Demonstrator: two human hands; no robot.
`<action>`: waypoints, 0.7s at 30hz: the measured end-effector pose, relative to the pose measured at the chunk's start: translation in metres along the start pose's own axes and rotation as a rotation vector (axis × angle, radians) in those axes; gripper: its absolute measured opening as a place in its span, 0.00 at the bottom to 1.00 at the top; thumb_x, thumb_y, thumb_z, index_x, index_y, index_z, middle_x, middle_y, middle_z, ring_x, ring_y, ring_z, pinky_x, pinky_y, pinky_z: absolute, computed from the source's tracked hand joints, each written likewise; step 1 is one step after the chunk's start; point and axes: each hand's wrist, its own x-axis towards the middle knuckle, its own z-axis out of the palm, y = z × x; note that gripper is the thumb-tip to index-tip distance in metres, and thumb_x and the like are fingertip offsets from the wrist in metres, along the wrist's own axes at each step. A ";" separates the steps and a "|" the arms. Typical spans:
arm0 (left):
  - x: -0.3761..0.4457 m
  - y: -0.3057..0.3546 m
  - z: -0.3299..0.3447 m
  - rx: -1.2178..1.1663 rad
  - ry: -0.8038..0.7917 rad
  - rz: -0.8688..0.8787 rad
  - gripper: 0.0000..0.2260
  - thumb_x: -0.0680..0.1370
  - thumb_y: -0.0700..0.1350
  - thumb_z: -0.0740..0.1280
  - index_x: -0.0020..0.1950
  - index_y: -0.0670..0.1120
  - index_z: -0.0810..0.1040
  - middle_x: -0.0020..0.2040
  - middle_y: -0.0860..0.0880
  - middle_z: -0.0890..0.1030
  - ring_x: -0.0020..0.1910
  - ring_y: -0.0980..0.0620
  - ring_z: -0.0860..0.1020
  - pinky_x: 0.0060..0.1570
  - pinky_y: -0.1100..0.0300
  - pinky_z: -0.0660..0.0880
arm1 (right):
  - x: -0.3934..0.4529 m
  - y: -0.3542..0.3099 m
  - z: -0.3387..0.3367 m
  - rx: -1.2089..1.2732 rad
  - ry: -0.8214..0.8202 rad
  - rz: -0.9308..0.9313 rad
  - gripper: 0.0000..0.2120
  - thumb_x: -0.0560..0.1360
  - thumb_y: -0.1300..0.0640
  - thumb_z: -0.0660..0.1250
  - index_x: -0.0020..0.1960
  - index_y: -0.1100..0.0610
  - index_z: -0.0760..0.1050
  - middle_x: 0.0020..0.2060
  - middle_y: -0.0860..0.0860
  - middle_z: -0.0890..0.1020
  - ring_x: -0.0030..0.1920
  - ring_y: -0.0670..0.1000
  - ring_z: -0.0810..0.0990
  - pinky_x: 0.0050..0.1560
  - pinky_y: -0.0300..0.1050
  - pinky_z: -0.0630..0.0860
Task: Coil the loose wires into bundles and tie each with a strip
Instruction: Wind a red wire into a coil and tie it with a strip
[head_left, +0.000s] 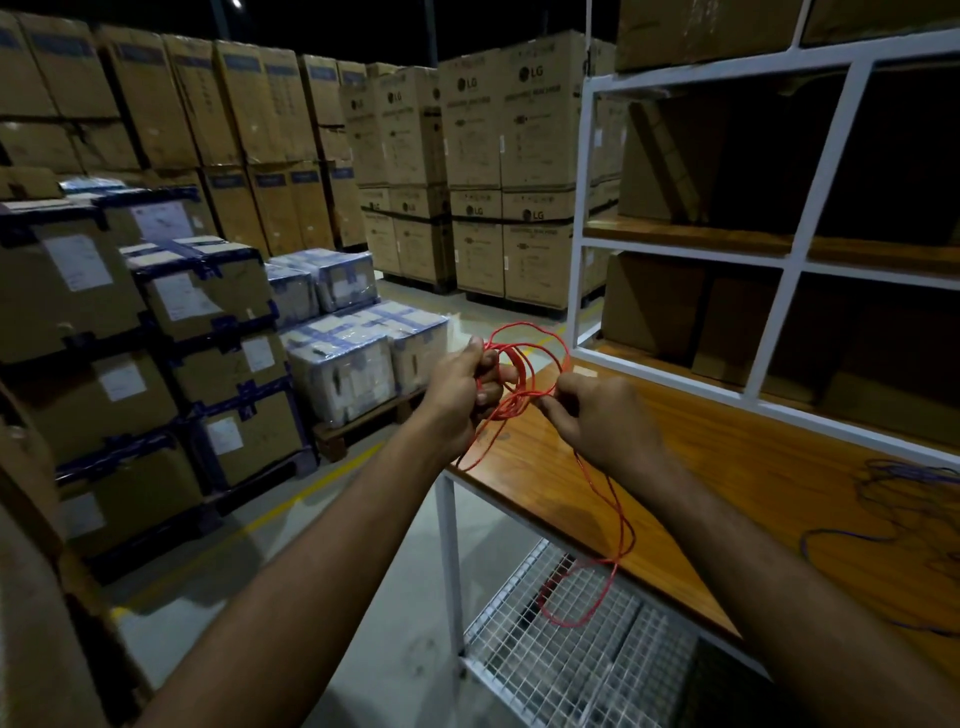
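We see the red wire (524, 358) gathered into several thin, round loops held up in the air over the near-left corner of the wooden worktop (701, 457). The left hand (460, 387) grips the left side of the coil, its fingers curled around the bunched strands with the thumb pressed on top. The right hand (597, 415) sits at the lower right of the coil, its thumb and fingertips pinching a strand where the loops cross. From that pinch a loose tail of the same wire runs down under the right wrist, drops past the front edge of the worktop and ends in a slack curl hanging in front of the wire-mesh shelf (561, 660) below.

The wire looks smooth, glossy and slightly kinked. The worktop is orange-brown wood with a visible grain, carried on a white painted metal frame (449, 545). The lower shelf is a fine grid of pale metal. On the worktop, well to the right of the hands, lies a purple wire (878, 519) in loose, untidy loops. Behind the worktop, white-framed shelves hold plain brown cardboard boxes (654, 306), and stacked cartons (509, 156) fill the dim warehouse floor beyond.
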 end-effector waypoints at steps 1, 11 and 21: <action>0.000 -0.001 0.001 -0.013 -0.013 -0.013 0.16 0.86 0.52 0.52 0.43 0.46 0.69 0.32 0.49 0.75 0.25 0.57 0.61 0.26 0.67 0.58 | 0.000 0.000 0.000 0.002 -0.014 0.012 0.11 0.78 0.47 0.68 0.46 0.54 0.80 0.33 0.46 0.78 0.33 0.44 0.76 0.31 0.36 0.67; 0.008 -0.001 -0.001 -0.172 -0.007 -0.085 0.18 0.86 0.53 0.52 0.40 0.47 0.67 0.30 0.52 0.63 0.20 0.59 0.58 0.19 0.66 0.55 | -0.011 -0.009 -0.016 -0.047 0.180 -0.036 0.09 0.78 0.46 0.67 0.50 0.50 0.80 0.47 0.51 0.74 0.39 0.47 0.75 0.33 0.38 0.70; 0.010 -0.006 0.005 -0.169 -0.024 -0.121 0.17 0.86 0.52 0.52 0.40 0.47 0.68 0.30 0.52 0.63 0.23 0.58 0.57 0.21 0.66 0.54 | -0.012 -0.024 -0.008 -0.226 0.129 -0.496 0.22 0.71 0.58 0.76 0.62 0.53 0.73 0.53 0.56 0.78 0.45 0.53 0.79 0.31 0.44 0.79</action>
